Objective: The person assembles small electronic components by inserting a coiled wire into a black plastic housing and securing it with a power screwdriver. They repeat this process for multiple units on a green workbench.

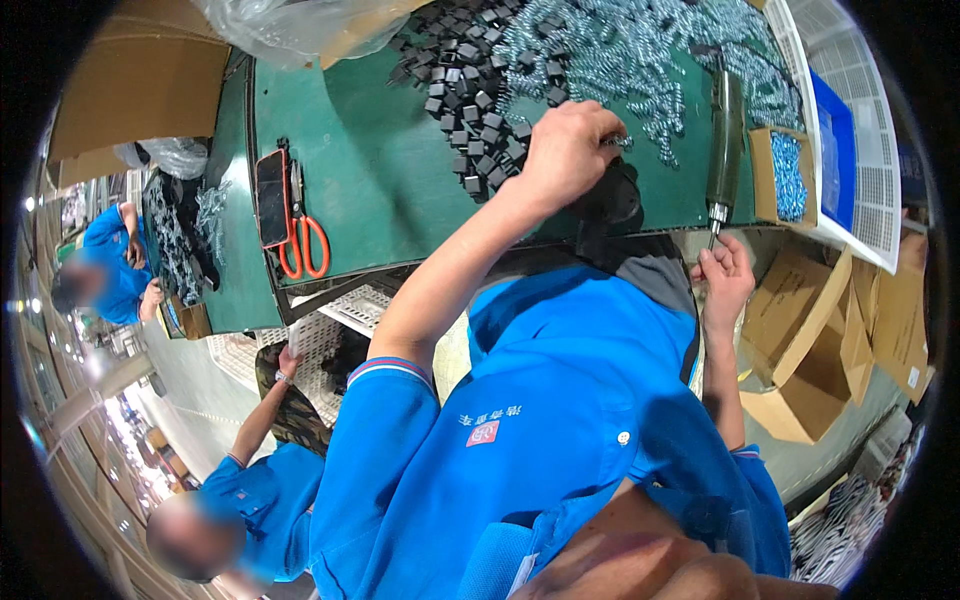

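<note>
My left hand [570,152] is over the green table [350,130], its fingers closed on a small silver screw-like piece [621,141]. Just beyond it spread a heap of silver screw-like pieces [640,60] and a pile of small black blocks [480,130]. A dark green power screwdriver [725,140] lies along the right of the table, its bit sticking out past the near edge. At that bit, my right hand [724,275] has its thumb and fingers pinched together. Whether a small piece sits between them is too small to make out.
Orange-handled scissors [303,245] lie beside a phone [271,195] on the left. A small carton of screw-like pieces [787,175] and a white basket [870,140] stand at the right, above open cardboard boxes [805,340]. Two people in blue work at left.
</note>
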The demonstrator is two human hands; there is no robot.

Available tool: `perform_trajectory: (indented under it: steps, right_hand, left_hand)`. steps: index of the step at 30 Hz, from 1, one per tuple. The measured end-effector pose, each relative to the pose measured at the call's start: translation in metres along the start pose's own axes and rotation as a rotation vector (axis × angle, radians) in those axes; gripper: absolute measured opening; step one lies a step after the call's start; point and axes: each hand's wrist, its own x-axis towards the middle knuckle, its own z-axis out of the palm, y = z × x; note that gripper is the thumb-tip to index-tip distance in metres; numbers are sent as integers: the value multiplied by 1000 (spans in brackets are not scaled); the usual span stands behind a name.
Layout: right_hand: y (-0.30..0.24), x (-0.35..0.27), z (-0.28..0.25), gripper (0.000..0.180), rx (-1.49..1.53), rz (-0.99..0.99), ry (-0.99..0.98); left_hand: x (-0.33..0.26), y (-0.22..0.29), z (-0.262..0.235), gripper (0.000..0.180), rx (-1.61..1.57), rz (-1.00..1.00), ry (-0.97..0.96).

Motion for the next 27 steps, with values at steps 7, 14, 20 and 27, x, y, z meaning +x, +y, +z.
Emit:
perform_trajectory:
  steps: [7,14,20,27]
  right_hand:
    - [-3,0,5,33,-11,3,70]
    - [8,5,-10,40,-77,-8,5]
    - [19,10,-19,32,-213,-75,-71]
    - [10,44,-54,34,-591,-295,18]
  left_hand:
    - [-13,1,-27,43,65,-102,206]
    - [-4,-93,-40,16,680,-258,411]
    - [-6,-97,-28,9,503,-222,534]
    - [-48,-41,-59,27,-256,-363,598]
